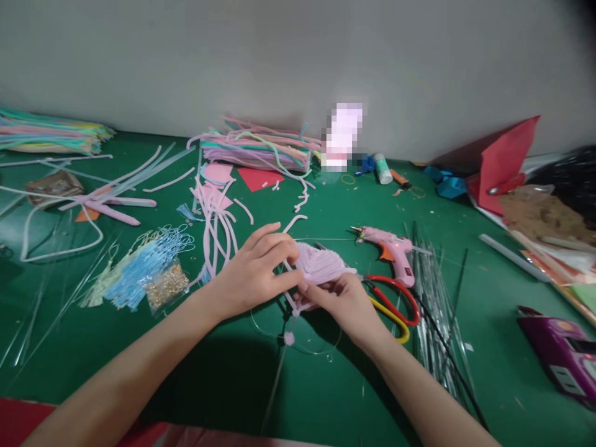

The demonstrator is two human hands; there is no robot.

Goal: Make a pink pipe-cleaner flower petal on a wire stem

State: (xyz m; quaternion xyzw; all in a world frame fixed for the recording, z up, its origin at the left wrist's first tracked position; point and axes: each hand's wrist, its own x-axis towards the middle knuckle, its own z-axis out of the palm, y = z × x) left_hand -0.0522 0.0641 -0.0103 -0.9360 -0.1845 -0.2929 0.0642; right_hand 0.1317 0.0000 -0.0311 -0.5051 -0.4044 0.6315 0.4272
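My right hand [347, 301] is closed around the lower side of a pale pink pipe-cleaner piece [321, 262], laid in tight rows. On the piece's left edge my left hand [265, 264] presses with its thumb and fingertips; its fingers are bent. Below hangs a thin pink strand with a small pink bobble [289, 338], beside a loop of clear line. Scissors [395, 298] with red and yellow handles lie partly behind my right hand. A pink glue gun [388, 248] rests just beyond them.
Bundled pastel pipe cleaners [256, 152] lie along the wall. To the left are blue tassels [144, 267], a bag of gold beads [167, 288] and loose pink pipe cleaners [216, 230]. Thin wires [433, 304] and a purple device [561, 354] are on the right.
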